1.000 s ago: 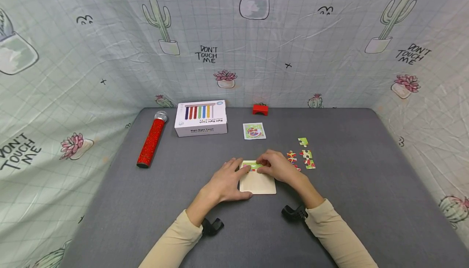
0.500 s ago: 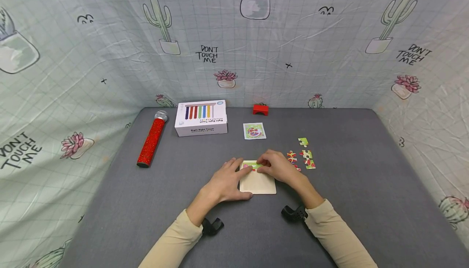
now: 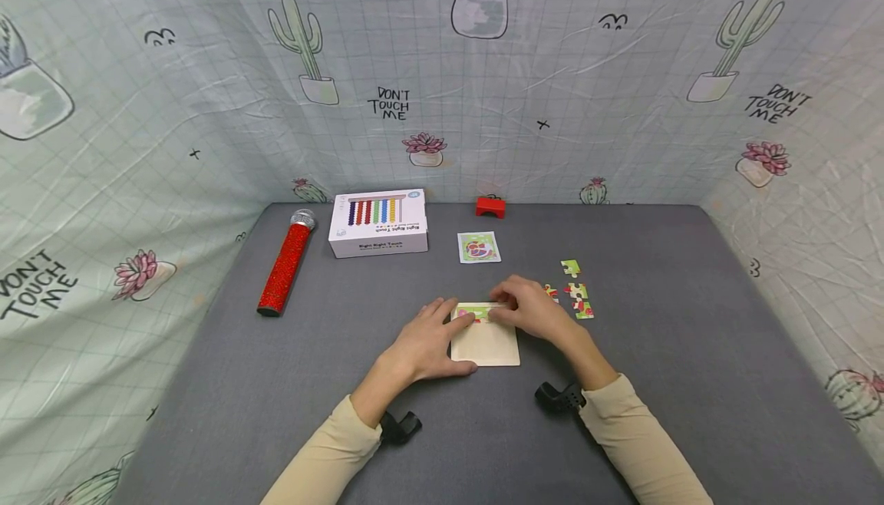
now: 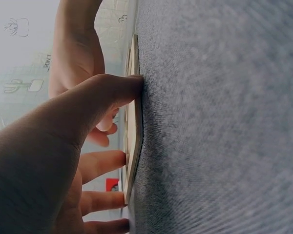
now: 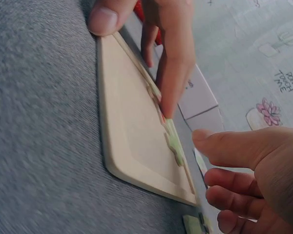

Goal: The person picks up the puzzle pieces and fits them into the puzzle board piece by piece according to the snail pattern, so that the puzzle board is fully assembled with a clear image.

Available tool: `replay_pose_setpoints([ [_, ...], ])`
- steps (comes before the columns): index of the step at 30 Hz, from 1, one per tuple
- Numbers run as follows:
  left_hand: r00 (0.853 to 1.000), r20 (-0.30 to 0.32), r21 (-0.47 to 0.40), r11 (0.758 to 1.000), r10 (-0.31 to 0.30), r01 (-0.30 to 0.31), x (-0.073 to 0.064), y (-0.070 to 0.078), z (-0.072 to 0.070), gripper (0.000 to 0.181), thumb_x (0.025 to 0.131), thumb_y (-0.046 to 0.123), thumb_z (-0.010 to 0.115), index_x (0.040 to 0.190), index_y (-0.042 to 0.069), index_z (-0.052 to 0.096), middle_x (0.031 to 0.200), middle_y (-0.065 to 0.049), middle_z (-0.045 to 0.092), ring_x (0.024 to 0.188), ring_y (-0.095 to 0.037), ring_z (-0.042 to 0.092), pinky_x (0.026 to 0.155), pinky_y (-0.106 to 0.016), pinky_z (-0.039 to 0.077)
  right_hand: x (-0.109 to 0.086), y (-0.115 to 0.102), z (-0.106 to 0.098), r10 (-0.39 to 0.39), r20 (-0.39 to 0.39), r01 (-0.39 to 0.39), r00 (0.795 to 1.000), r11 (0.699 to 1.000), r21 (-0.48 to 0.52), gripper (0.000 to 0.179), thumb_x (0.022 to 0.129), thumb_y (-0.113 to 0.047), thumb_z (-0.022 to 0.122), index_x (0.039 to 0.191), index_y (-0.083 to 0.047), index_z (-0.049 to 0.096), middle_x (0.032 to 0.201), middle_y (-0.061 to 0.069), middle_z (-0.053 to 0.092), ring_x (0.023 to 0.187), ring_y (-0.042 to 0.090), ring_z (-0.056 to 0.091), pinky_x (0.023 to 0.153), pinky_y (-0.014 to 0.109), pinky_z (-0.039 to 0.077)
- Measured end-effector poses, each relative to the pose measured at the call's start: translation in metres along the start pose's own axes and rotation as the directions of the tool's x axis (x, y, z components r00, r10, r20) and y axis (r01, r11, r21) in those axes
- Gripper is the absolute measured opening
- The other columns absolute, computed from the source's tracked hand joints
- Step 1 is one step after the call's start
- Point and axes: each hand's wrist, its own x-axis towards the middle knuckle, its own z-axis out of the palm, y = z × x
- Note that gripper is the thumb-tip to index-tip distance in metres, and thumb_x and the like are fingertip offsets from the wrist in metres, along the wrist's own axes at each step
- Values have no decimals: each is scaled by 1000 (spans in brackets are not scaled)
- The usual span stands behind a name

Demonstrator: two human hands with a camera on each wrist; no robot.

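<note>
While your left hand (image 3: 428, 340)'s spread along the wooden puzzle tray (image 3: 486, 346) in front of you, probably steadying those jigsaw pieces (image 3: 481, 310), your right hand (image 3: 528, 309) sits loosely curled, seemingly empty.

Your tray (image 5: 132, 122) looks like smooth, matt wood, your worktop (image 5: 39, 146) rough woven cloth, your microphone handle (image 3: 285, 271) glittery, your backdrop (image 3: 483, 90) creased, faintly glossy sheeting.
</note>
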Motion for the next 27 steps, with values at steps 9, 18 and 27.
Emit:
replay_pose_setpoints([
  [9, 1000, 1, -4, 1000, 4, -4, 0, 1, -2, 79, 81, 62, 71, 147, 23, 52, 155, -13, 42, 145, -40, 39, 118, -54, 36, -1, 10, -12, 29, -60, -32, 998, 998, -51, 31, 89, -24, 77, 113, -6, 71, 104, 9, 66, 85, 18, 61, 72, 31, 52],
  [18, 1000, -6, -10, 1000, 4, -4, -1, 1, -1, 79, 80, 62, 71, 147, 23, 52, 155, -13, 42, 145, -39, 38, 118, -54, 37, -5, 18, -25, 66, -114, -69, 991, 997, -22, 36, 90, -25, 75, 120, -5, 70, 112, 12, 66, 96, 27, 62, 80, 42, 53],
  [27, 1000, -11, -10, 1000, 2, -2, -1, 1, 1, 79, 80, 62, 72, 146, 24, 52, 154, -13, 42, 145, -40, 39, 117, -54, 37, -8, 27, -37, 131, -178, -134, 975, 991, -1, 43, 91, -27, 73, 125, -2, 66, 121, 16, 61, 103, 32, 60, 83, 46, 53],
])
